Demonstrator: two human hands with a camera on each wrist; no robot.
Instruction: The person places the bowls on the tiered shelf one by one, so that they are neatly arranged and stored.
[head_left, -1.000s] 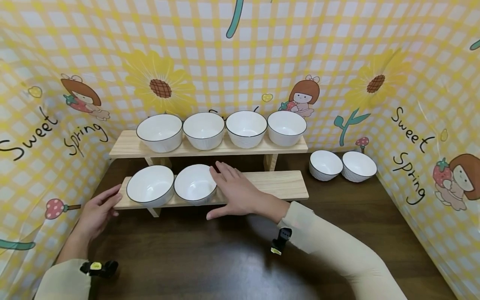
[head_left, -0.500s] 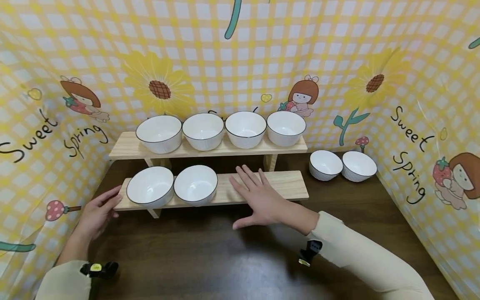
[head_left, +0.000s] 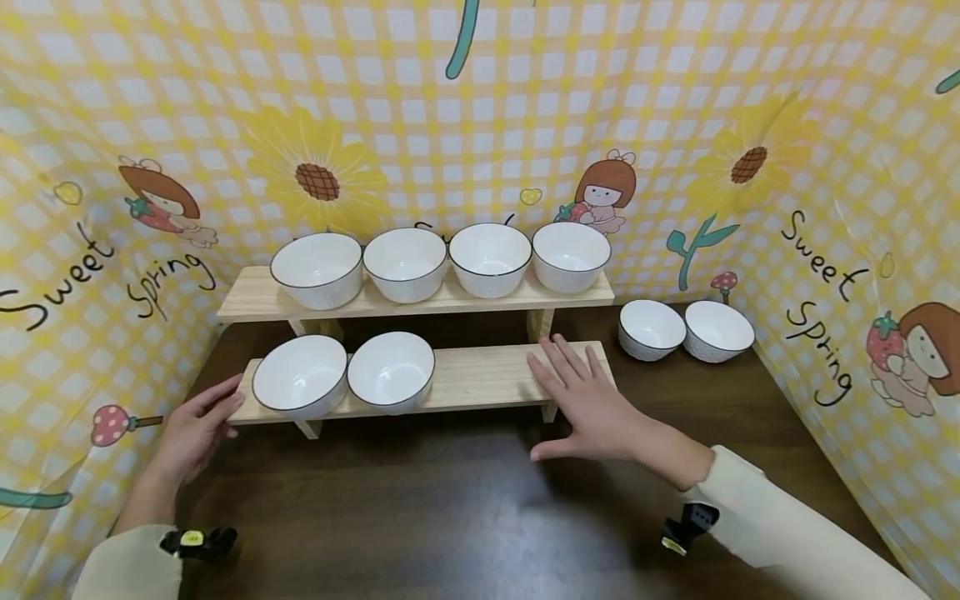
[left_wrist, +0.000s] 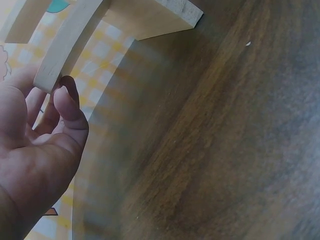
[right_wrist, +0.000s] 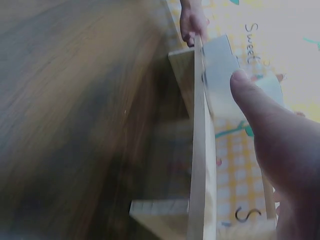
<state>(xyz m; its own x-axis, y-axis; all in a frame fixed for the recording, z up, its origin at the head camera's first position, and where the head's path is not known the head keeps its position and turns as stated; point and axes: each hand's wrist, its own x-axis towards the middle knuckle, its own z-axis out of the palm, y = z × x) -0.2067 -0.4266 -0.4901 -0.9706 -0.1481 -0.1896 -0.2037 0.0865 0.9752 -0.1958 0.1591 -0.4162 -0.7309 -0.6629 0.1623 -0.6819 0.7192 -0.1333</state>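
A two-tier wooden shelf point(head_left: 480, 377) bears white bowls with dark rims. My left hand point(head_left: 191, 433) grips the left end of its lower board; in the left wrist view the thumb and fingers pinch the board end point(left_wrist: 50, 75). Two bowls stand side by side on the left half of the lower board, a left bowl point(head_left: 300, 379) and a right bowl point(head_left: 392, 371). My right hand point(head_left: 596, 412), fingers straight and spread, is over the right end of that board and holds nothing. The right wrist view shows its thumb point(right_wrist: 250, 95) beside the board.
Several bowls line the upper board, among them one at its right end point(head_left: 572, 257). Two smaller bowls, one nearer point(head_left: 651, 331) and one beside the wall point(head_left: 718, 332), stand right of the shelf on the dark table point(head_left: 420, 517). A yellow checked cloth point(head_left: 465, 125) encloses the sides and back.
My right hand has moved right along the lower board, away from the second bowl to the board's right end. My left hand has stayed on the left end.
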